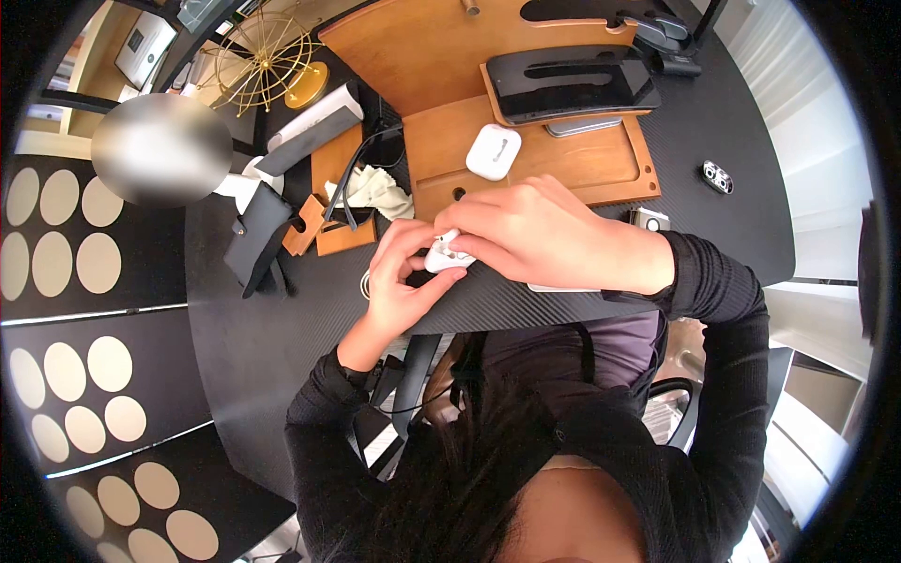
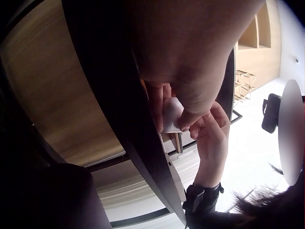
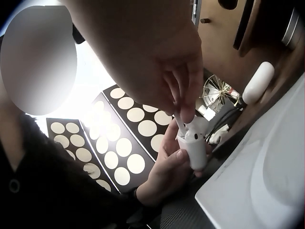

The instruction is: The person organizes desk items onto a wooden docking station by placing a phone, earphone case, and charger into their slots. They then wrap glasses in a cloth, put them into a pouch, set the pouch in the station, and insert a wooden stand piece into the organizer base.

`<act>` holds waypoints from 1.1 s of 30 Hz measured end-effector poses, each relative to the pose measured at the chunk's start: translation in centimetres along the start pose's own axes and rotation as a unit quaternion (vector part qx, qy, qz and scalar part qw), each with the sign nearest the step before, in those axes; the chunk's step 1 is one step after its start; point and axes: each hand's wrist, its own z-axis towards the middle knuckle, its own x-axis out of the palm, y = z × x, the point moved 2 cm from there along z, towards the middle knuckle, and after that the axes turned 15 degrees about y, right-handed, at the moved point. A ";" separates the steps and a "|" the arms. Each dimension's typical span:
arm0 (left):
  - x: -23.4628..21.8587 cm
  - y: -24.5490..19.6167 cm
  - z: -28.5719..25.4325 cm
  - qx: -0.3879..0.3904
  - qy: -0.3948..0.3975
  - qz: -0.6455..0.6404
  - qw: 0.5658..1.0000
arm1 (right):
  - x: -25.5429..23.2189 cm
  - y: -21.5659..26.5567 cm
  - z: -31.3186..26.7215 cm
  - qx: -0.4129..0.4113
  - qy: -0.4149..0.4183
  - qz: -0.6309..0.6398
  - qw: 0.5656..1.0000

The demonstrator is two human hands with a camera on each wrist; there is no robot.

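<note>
My left hand [image 1: 399, 281] holds a small white earbud charging case [image 3: 193, 151] over the near part of the desk, thumb on one side and fingers around the other. The lid stands up, and an earbud [image 3: 194, 135] with a dark spot shows at the opening. My right hand [image 1: 549, 230] reaches across from the right, its fingertips pinching a white earbud [image 3: 179, 123], stem down at the mouth of the case. In the left wrist view the case [image 2: 172, 114] appears between the left fingers, with the right hand [image 2: 209, 129] behind it.
A rounded white case [image 1: 493, 152] lies on the wooden desk organizer [image 1: 441, 117] beyond the hands. Dark-framed glasses [image 1: 349, 183], a pale cloth [image 1: 377, 194] and a dark pouch [image 1: 258, 230] are to the left. A small silver object [image 1: 717, 176] sits far right on the black desk [image 1: 253, 375].
</note>
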 end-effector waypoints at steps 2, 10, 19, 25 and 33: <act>-0.2 0.2 -0.2 -0.004 0.034 0.017 0.999 | 0.3 -0.2 0.1 0.015 0.044 -0.002 0.999; 0.2 -0.4 0.2 -0.040 -0.023 -0.024 0.999 | 0.2 0.5 0.0 -0.015 0.025 -0.035 0.999; -0.2 -0.1 0.1 0.008 0.011 0.061 0.998 | -5.0 0.1 -2.5 0.063 0.053 -0.169 0.982; -0.2 -0.7 0.6 -0.095 0.010 0.014 0.995 | -8.7 -1.7 -11.5 0.244 0.183 -0.186 0.934; 1.4 -3.9 4.8 -0.108 -0.012 0.139 0.984 | -6.9 -3.5 -17.9 0.248 0.134 -0.092 0.955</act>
